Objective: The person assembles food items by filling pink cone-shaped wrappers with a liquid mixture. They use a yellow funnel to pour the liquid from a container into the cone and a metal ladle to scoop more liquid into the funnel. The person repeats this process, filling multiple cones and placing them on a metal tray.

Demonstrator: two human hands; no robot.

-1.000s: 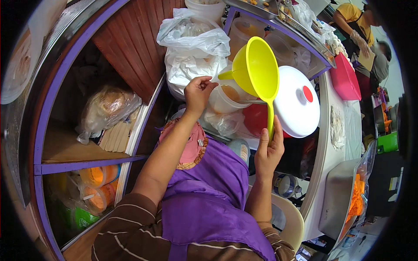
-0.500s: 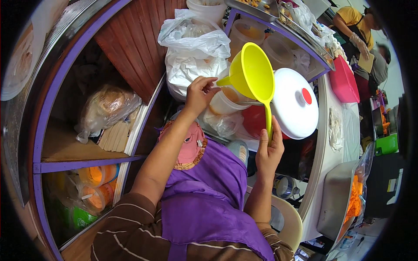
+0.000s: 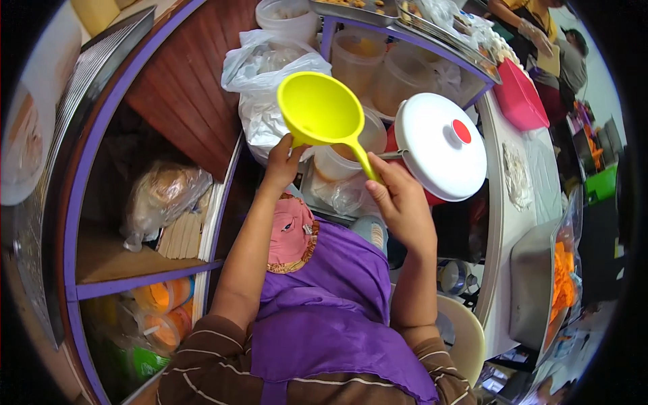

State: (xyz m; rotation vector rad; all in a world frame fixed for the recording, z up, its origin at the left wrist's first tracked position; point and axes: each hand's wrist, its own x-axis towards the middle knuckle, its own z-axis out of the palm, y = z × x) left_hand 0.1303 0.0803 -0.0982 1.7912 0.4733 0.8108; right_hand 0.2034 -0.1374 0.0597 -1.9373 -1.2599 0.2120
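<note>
Holding a yellow funnel (image 3: 320,108) out in front, right hand (image 3: 405,206) on its handle (image 3: 363,160)

Along the right runs a white tabletop (image 3: 509,223). Ahead sit a bulky white plastic bag (image 3: 260,121) and, right of it, a round white lid (image 3: 435,148) with a red knob (image 3: 461,131). The funnel hangs between wearer and bag, partly overlapping a translucent tub (image 3: 331,163). Its mouth opens towards the wearer, probably so that the inside can be seen. The right hand is closed round the handle, presumably the easiest place to bear the weight. The left hand (image 3: 278,167) has its fingers up against the bowl's underside, perhaps to steady it; whether they pinch the spout cannot be told.

Half a second ago the funnel was farther right, mouth turned rightward, spout in plain sight. It has swung left and rolled over, and the spout is now hidden.
</note>
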